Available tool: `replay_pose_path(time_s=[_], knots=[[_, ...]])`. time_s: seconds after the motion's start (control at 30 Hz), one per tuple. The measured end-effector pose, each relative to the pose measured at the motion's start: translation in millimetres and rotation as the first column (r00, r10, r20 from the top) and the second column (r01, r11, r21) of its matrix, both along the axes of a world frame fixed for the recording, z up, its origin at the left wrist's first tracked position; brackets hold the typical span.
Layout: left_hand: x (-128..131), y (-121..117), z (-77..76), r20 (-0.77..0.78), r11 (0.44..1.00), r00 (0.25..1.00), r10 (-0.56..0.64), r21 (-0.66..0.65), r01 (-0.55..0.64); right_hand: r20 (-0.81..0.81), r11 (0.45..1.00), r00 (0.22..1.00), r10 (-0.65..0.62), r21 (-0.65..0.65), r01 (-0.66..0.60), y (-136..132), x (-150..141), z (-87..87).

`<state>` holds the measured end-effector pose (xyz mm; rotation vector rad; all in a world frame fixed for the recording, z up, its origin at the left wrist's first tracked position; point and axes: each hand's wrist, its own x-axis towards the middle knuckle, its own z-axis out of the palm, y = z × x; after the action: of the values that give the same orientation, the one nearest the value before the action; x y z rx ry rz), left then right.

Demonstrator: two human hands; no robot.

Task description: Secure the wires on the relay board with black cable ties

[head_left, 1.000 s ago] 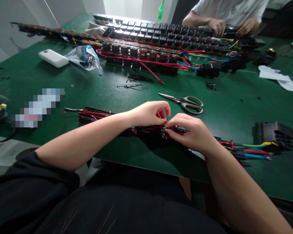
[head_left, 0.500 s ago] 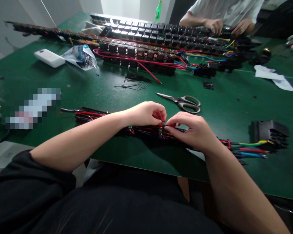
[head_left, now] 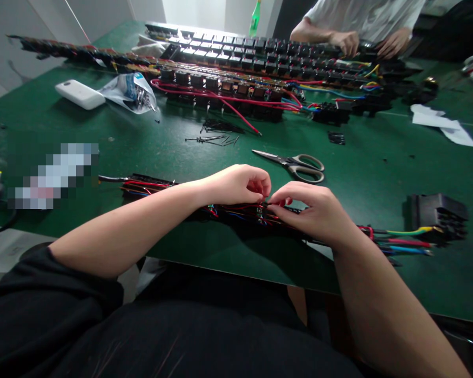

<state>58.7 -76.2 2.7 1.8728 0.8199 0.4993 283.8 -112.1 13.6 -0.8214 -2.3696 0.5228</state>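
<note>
A long black strip packed with red, blue and brown wires lies along the near part of the green table. My left hand is over its middle, fingers curled and thumb pinched at the strip's upper edge. Just right of it, my right hand pinches at the same spot with thumb and forefinger. Whatever small thing is between the fingertips is too tiny to make out. Thicker green-yellow, red and blue wires come out of the right end, by a black plastic block.
Grey-handled scissors lie beyond my hands. Behind them are loose thin black pieces, a plastic bag and a white case-like object. Several wired black strips fill the back. A co-worker's hands work at far right.
Both hands keep their pinch at the same place on the strip, with only a very slight shift to the right. Nothing else has visibly moved.
</note>
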Motion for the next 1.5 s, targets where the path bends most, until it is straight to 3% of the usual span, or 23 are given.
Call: replay_pose_path(time_s=[0.6,0.97,1.5], knots=[[-0.8,-2.8,1.8,0.001,0.999,1.000,0.008,0.042,-0.008,-0.038,0.994,0.993,-0.111,-0.023,0.110,4.0,-1.2,-5.6],[-2.1,-6.5,5.1,-0.054,0.994,0.999,0.002,0.109,0.004,-0.032,0.987,0.993,-0.114,-0.114,0.110,4.5,-1.9,-4.6],[-1.3,-7.0,7.8,-0.076,0.992,0.997,-0.007,0.126,0.016,-0.062,0.989,0.994,-0.093,-0.122,0.085,5.7,-0.6,-3.9]])
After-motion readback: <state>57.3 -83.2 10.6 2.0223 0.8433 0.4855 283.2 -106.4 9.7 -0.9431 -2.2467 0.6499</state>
